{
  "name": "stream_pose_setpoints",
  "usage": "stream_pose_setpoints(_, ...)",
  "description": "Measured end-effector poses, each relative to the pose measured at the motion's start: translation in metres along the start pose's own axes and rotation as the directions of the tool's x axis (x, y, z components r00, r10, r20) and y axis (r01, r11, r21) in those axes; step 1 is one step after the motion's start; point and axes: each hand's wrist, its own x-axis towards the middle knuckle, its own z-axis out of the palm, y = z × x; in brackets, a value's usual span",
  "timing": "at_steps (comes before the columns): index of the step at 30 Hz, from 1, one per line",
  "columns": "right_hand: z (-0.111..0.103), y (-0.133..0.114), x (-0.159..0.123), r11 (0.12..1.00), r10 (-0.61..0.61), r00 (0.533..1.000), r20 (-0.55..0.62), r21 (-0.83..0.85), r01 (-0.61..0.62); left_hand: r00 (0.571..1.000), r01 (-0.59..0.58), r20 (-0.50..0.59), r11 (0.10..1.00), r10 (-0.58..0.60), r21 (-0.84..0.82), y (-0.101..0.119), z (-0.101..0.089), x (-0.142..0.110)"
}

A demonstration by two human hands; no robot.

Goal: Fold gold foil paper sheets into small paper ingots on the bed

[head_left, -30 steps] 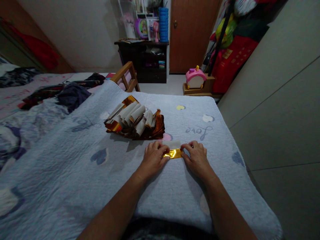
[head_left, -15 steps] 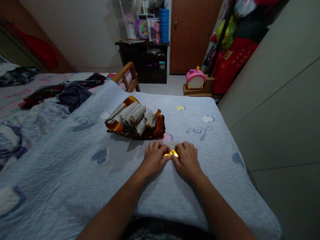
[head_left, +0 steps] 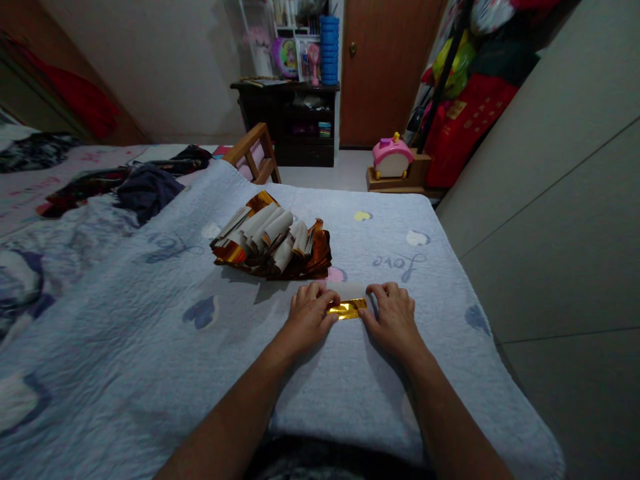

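A sheet of gold foil paper (head_left: 348, 309) lies on the bedspread with its near part folded up, the shiny side showing and a pale strip beyond it. My left hand (head_left: 311, 312) pinches its left end between thumb and fingers. At the right end, my right hand (head_left: 393, 317) holds the paper's edge, thumb near and fingers curled at the far side. Just beyond my left hand sits a heap of rolled and folded gold-and-grey papers (head_left: 273, 240). Parts of the sheet under my fingers are hidden.
The light blue bedspread (head_left: 225, 380) covers the surface under my hands. Crumpled clothes (head_left: 150, 190) lie at the left. A wooden rail (head_left: 255, 153) stands past the far edge, a pink toy house (head_left: 393, 159) beyond. A pale cabinet (head_left: 560, 233) runs along the right.
My right hand has slid right along the paper to its right end, uncovering more of the gold fold. The left hand and the heap have stayed in place.
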Motion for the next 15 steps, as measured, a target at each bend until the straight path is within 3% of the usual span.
stream_pose_setpoints(8, -0.005, 0.014, 0.002, 0.990, -0.042, 0.998, -0.055, 0.132, 0.049, 1.000, -0.014, -0.015, 1.000, 0.013, -0.018, 0.001, -0.002, 0.000)
stream_pose_setpoints(11, -0.010, 0.007, 0.002, 0.954, -0.134, 0.989, -0.066, 0.262, 0.147, 0.998, -0.053, -0.019, 0.998, 0.052, -0.034, 0.001, -0.003, 0.000)
stream_pose_setpoints(15, -0.010, -0.002, -0.001, 0.929, -0.268, 0.964, 0.007, 0.269, 0.256, 0.994, -0.110, -0.022, 0.991, 0.108, -0.073, -0.001, -0.004, 0.001)
